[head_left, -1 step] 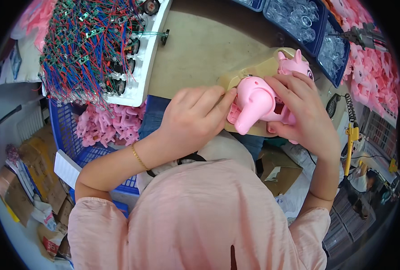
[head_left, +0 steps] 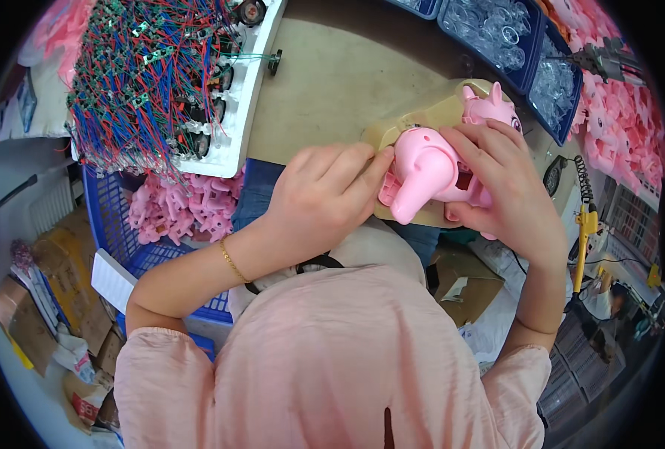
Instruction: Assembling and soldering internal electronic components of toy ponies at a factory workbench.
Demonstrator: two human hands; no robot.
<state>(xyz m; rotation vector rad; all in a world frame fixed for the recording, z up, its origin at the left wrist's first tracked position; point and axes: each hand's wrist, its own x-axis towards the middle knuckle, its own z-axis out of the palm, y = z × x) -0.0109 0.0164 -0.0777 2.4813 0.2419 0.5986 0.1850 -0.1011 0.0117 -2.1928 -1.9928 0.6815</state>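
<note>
A pink plastic toy pony (head_left: pixel 427 166) lies on its side on a tan shaped holder (head_left: pixel 452 97) at the table's near edge. The pony's head, with its ears and a printed eye, points to the right and away from me. My right hand (head_left: pixel 501 179) wraps over its neck and front, thumb underneath. At the rump, the bent fingers of my left hand (head_left: pixel 325 191) are pressed together, their tips against the toy's edge. Whatever lies between those left fingertips is hidden. A dark opening shows in the toy's underside beside the right thumb.
Left on the table is a white foam tray (head_left: pixel 231 142) heaped with wired circuit boards (head_left: pixel 141 82) and small wheels. Below it, a blue basket (head_left: pixel 111 217) holds pink parts (head_left: pixel 186 206). Blue bins (head_left: pixel 531 67) of clear parts and piled pink shells (head_left: pixel 617 135) stand far right, near a yellow-handled tool (head_left: pixel 585 224).
</note>
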